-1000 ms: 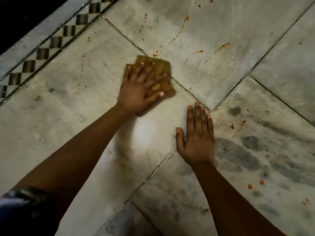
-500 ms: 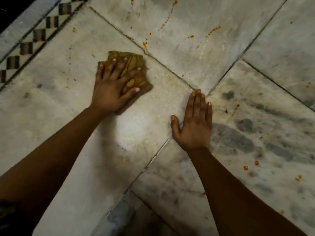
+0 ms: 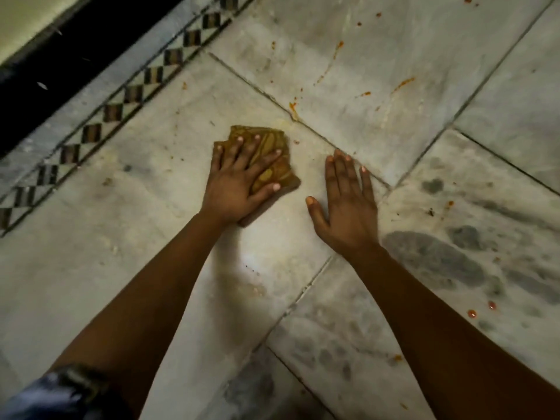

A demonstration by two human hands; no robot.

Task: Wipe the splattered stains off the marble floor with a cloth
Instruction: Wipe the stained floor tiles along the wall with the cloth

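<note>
A folded mustard-brown cloth (image 3: 272, 153) lies flat on the pale marble floor (image 3: 121, 268). My left hand (image 3: 239, 180) presses down on it with fingers spread and straight, covering most of it. My right hand (image 3: 348, 201) rests flat on the bare marble just right of the cloth, fingers together, next to a tile joint. Orange-red splatter stains (image 3: 336, 53) streak the slab beyond the cloth, one blob (image 3: 293, 108) sits on the joint just above it, and two round drops (image 3: 481, 309) lie by my right forearm.
A checkered inlay border (image 3: 121, 98) runs diagonally at the upper left, with a dark strip (image 3: 60, 62) beyond it. Grey-veined slabs (image 3: 454, 262) spread to the right, carrying more small orange specks (image 3: 450, 204). A dark sleeve (image 3: 54, 395) shows at the bottom left.
My left hand slid the cloth leftward along the slab, away from the tile joint and nearer the border side. My right hand stays flat on the floor. The camera view has shifted.
</note>
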